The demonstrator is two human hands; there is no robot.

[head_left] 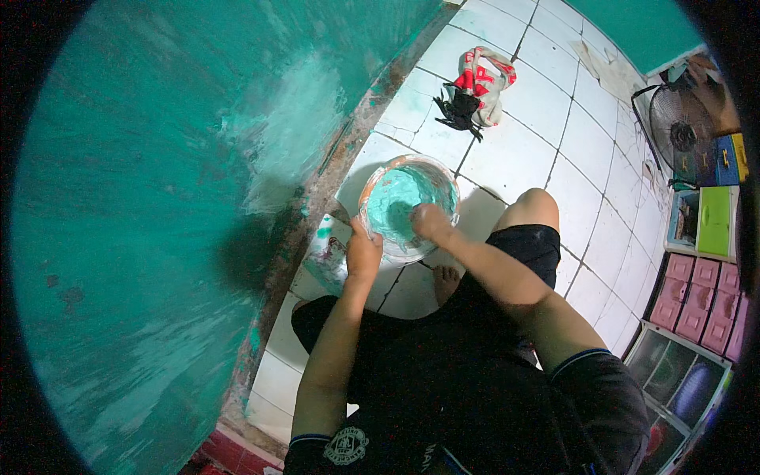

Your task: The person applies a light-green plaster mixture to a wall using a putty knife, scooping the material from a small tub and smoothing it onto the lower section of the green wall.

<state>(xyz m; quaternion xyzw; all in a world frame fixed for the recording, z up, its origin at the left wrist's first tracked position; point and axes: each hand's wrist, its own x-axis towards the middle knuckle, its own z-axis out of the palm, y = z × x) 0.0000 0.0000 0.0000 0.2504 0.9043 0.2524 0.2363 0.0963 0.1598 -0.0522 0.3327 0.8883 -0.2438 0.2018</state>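
A round bucket [365, 190] with a paint-smeared rim stands on the floor in front of me. Thick turquoise paint [389, 202] fills its bottom and coats the inner wall. My left hand [363, 252] grips the rim at the near left side. Inside the bucket, over the paint, my right hand [431, 223] is closed in a fist; whatever it may hold is hidden. Close to my left hand lies a white, paint-spotted object [324, 252], whose kind I cannot make out. Left of the bucket rises a turquoise wall [158, 198] with a pale, patchy area.
A crumpled red and white plastic bag [497, 83] with a black bundle [459, 107] lies on the white tiled floor [538, 158] ahead. Along the right stand a fan [682, 131], a green-fronted drawer unit [714, 222], pink drawers [698, 297] and a glass-doored cabinet [673, 384].
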